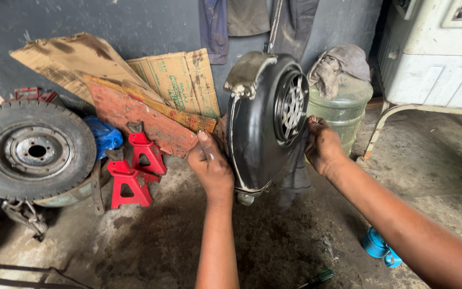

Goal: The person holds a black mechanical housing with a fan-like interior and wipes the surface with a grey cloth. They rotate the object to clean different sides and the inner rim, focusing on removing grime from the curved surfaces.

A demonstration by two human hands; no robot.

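Observation:
A black rounded engine cover with a round slotted fan grille is held upright in front of me, above the concrete floor. My left hand grips its left edge, thumb up against the rim. My right hand holds its right side, just below the grille. A dark cloth hangs down behind the cover's lower right.
Two red jack stands stand at left, beside a spare wheel and leaning cardboard sheets. A large clear water jug with a rag on top sits behind. A white cabinet on a frame is at right. A blue object and a green-handled screwdriver lie on the floor.

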